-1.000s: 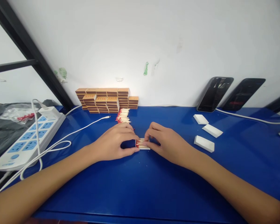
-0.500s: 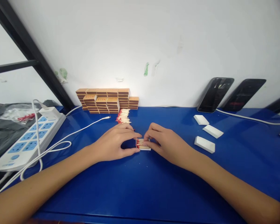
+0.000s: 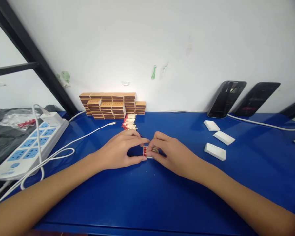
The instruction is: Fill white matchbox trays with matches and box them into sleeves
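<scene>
A small white matchbox tray (image 3: 149,157) lies on the blue table, with red-headed matches (image 3: 145,151) in it. My left hand (image 3: 124,149) steadies the tray's left end between thumb and fingers. Thumb and fingers of my right hand (image 3: 170,152) are pinched together over the matches at the tray's middle; they hide part of the contents. A pile of loose matches (image 3: 129,122) lies just beyond my left hand, beside stacked matchboxes (image 3: 108,106) at the wall.
Three white trays (image 3: 215,151) lie to the right. Two dark phones (image 3: 227,100) lean on the wall, with a white cable (image 3: 260,124) beside them. A power strip (image 3: 30,147), more cable and a plastic bag (image 3: 17,119) are at the left.
My right hand has shifted slightly left over the tray, and its fingers now cover more of the matches. My left hand stays in place.
</scene>
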Motion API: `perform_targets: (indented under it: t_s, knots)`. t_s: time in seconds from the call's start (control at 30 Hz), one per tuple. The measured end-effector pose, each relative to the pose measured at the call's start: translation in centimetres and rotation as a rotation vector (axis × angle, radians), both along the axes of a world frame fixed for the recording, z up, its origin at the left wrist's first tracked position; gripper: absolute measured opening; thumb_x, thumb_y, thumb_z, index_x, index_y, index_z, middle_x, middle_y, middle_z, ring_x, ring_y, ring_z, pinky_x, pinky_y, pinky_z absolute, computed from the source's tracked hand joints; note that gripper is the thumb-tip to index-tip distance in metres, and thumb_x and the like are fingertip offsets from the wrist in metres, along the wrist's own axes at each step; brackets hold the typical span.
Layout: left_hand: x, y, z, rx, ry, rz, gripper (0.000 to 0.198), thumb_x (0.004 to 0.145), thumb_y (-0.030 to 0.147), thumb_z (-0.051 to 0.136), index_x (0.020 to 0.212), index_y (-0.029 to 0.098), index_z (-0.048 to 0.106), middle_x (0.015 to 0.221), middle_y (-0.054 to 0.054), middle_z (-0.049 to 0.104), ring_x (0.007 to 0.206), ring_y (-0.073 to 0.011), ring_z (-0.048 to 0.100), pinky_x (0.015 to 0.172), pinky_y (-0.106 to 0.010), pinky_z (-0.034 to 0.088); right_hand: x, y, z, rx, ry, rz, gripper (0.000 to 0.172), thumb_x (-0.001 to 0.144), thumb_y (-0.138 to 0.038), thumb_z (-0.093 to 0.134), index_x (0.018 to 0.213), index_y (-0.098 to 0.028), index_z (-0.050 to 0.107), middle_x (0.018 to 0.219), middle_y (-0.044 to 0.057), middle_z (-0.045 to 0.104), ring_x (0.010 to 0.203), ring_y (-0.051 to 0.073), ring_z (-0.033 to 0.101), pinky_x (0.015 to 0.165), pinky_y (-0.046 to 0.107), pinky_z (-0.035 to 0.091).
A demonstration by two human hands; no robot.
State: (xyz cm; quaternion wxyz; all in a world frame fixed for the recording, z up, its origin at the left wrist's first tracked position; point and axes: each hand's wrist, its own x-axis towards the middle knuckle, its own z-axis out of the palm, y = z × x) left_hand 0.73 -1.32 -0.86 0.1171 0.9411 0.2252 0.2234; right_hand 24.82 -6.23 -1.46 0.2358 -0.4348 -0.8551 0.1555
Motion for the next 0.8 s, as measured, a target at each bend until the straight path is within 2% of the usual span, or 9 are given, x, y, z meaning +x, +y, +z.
perform_targets:
  t_s: [0.13, 0.3, 0.57, 0.63, 0.73, 0.8]
  knots:
    - [0.0, 0.1, -0.1, 0.001, 0.000, 0.006, 0.046, 0.093, 0.043, 0.075, 0.132, 0.020, 0.068, 0.113, -0.011, 0.070, 0.106, -0.0241, 0.066, 0.093, -0.041, 0.059, 0.0, 0.0, 0.0, 0.009, -0.058, -0.051, 0.007, 0.101, -0.024, 0.062, 0.098, -0.020, 0.066, 0.098, 0.002, 0.059, 0.067, 0.011, 0.055, 0.063, 0.027, 0.043]
    - [0.0, 0.1, -0.1, 0.003, -0.012, 0.006, 0.048, 0.091, 0.042, 0.076, 0.133, 0.020, 0.067, 0.114, -0.011, 0.070, 0.105, -0.0243, 0.067, 0.092, -0.042, 0.059, 0.3, 0.1, 0.3, 0.004, -0.073, -0.045, 0.004, 0.101, -0.022, 0.062, 0.101, -0.020, 0.065, 0.102, 0.002, 0.059, 0.068, 0.011, 0.054, 0.066, 0.028, 0.043]
    - [-0.1, 0.1, 0.0, 0.019, 0.012, 0.016, 0.052, 0.091, 0.041, 0.076, 0.137, 0.019, 0.065, 0.115, -0.012, 0.071, 0.108, -0.0255, 0.066, 0.093, -0.042, 0.059, 1.1, 0.5, 0.7, 0.018, -0.158, -0.097, 0.005, 0.099, -0.021, 0.061, 0.094, -0.021, 0.065, 0.095, 0.001, 0.057, 0.069, 0.013, 0.053, 0.063, 0.028, 0.041]
    - [-0.1, 0.1, 0.0, 0.030, -0.001, -0.020, 0.045, 0.093, 0.039, 0.075, 0.132, 0.018, 0.069, 0.112, -0.011, 0.073, 0.108, -0.0254, 0.066, 0.094, -0.042, 0.059, 1.1, 0.4, 0.7, 0.015, -0.161, -0.102, 0.006, 0.098, -0.021, 0.061, 0.094, -0.021, 0.065, 0.094, 0.002, 0.057, 0.069, 0.013, 0.054, 0.063, 0.029, 0.041]
    - [0.1, 0.3, 0.1, 0.038, -0.032, -0.102, 0.025, 0.096, 0.036, 0.072, 0.113, 0.018, 0.075, 0.102, -0.007, 0.076, 0.107, -0.0239, 0.066, 0.096, -0.041, 0.057, 1.2, 0.4, 0.9, 0.023, -0.143, -0.107, 0.007, 0.098, -0.021, 0.061, 0.093, -0.021, 0.065, 0.095, 0.002, 0.058, 0.068, 0.013, 0.054, 0.063, 0.029, 0.041]
    - [0.2, 0.3, 0.0, 0.037, -0.044, -0.123, 0.020, 0.096, 0.035, 0.072, 0.106, 0.018, 0.077, 0.100, -0.006, 0.077, 0.105, -0.0232, 0.066, 0.097, -0.040, 0.056, 1.4, 0.4, 1.1, 0.025, -0.136, -0.113, 0.006, 0.098, -0.021, 0.061, 0.094, -0.022, 0.065, 0.095, 0.002, 0.058, 0.068, 0.013, 0.055, 0.063, 0.029, 0.041]
